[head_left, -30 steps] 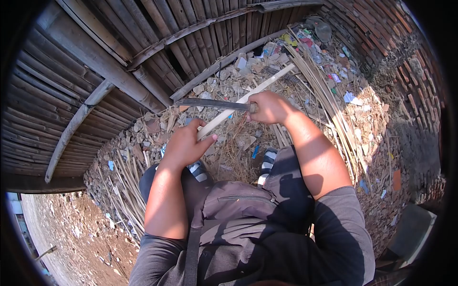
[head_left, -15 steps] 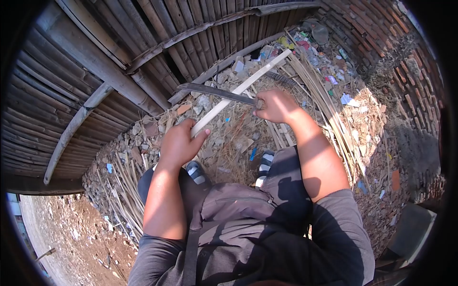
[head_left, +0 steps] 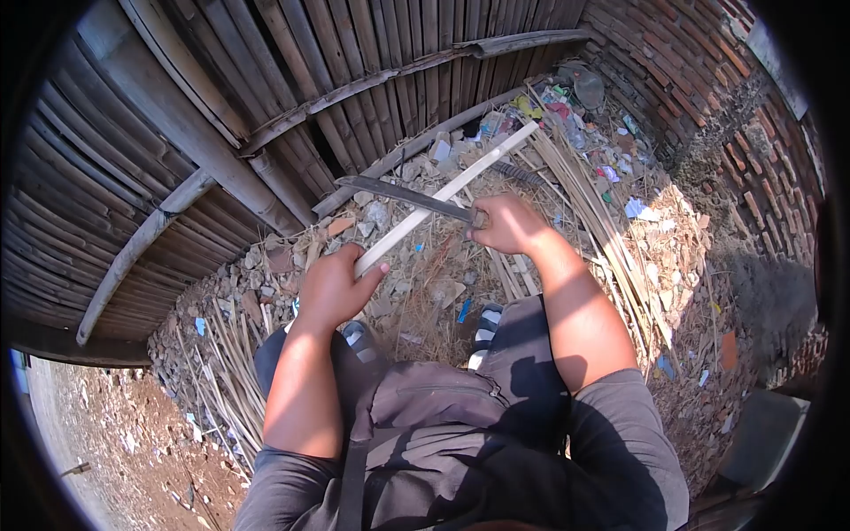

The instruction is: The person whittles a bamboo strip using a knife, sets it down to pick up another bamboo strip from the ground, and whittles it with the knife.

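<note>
My left hand [head_left: 336,288] is closed around the near end of a long pale bamboo strip [head_left: 478,170], which slants away from me to the upper right. In my right hand [head_left: 513,223] is the handle of a machete [head_left: 390,189]. Its dark blade points left and crosses the strip near the middle; whether the edge bites into the strip or only rests against it, I cannot tell.
Long bamboo strips lie in a bundle to the right [head_left: 602,221] and another to the left [head_left: 226,380]. Rubble and litter [head_left: 575,115] cover the ground. A bamboo fence [head_left: 266,71] stands ahead and left, a brick wall [head_left: 770,168] at right.
The whole scene sits slightly lower in view, as my head has tilted. Both hands keep their grips, and the machete still crosses the strip at about the same place.
</note>
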### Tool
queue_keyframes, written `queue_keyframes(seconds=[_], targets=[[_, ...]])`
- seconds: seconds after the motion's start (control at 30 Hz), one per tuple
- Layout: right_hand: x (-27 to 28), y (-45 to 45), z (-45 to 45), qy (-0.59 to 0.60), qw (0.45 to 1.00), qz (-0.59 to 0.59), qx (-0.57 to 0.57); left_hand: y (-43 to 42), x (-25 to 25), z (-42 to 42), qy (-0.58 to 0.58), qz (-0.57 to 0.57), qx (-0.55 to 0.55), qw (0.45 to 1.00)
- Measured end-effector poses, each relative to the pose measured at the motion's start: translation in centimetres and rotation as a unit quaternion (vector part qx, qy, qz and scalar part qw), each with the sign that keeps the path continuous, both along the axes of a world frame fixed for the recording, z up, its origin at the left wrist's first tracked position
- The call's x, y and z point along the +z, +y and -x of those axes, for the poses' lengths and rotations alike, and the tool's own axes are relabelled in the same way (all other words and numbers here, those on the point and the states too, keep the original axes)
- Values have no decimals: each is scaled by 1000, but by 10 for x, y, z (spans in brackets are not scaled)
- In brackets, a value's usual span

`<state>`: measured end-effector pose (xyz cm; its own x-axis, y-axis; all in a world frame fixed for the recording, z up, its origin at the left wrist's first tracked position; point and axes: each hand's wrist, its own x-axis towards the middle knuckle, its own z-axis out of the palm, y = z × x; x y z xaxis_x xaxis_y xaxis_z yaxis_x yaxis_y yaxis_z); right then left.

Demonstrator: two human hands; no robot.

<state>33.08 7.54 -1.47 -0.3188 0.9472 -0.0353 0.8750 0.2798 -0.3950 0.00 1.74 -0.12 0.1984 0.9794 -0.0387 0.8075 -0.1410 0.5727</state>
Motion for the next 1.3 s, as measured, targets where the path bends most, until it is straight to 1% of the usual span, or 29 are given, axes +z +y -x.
queue_keyframes(seconds=[0.13, 0.2, 0.27, 0.37, 0.4, 0.53, 0.67, 0.77, 0.87, 0.97, 1.07, 1.3], targets=[[20, -9, 28, -56, 993, 76, 72, -1, 1, 1, -9, 7, 3, 1000], [16, -8, 26, -12, 996, 59, 65, -3, 2, 2, -17, 9, 6, 1000], [15, -5, 19, 19, 996, 65, 50, -4, 5, 2, -22, 14, 12, 1000], [12, 3, 3, 1, 1000, 19, -11, -3, 3, 5, -27, 6, 16, 999], [22, 1, 3, 11, 997, 56, -52, -2, 2, 5, -29, 0, 16, 999], [14, -2, 1, -27, 999, -1, -26, -2, 5, 3, -9, 3, 8, 1000], [24, -9, 20, -56, 996, 62, 24, -2, 2, 4, -13, 4, 4, 1000], [27, -11, 27, -37, 995, 73, 51, -2, -2, 6, -20, -10, 2, 1000], [17, -4, 15, 15, 998, 39, 53, -2, 0, 5, -21, -10, 3, 1000], [2, 3, -1, 37, 998, -42, 4, -2, 6, 3, -20, -2, 6, 1000], [16, 0, -1, -7, 999, 18, -44, -2, 1, 3, -21, -8, 6, 1000], [26, -10, 25, -55, 996, 69, 30, -2, 1, 2, -13, -13, 8, 1000]])
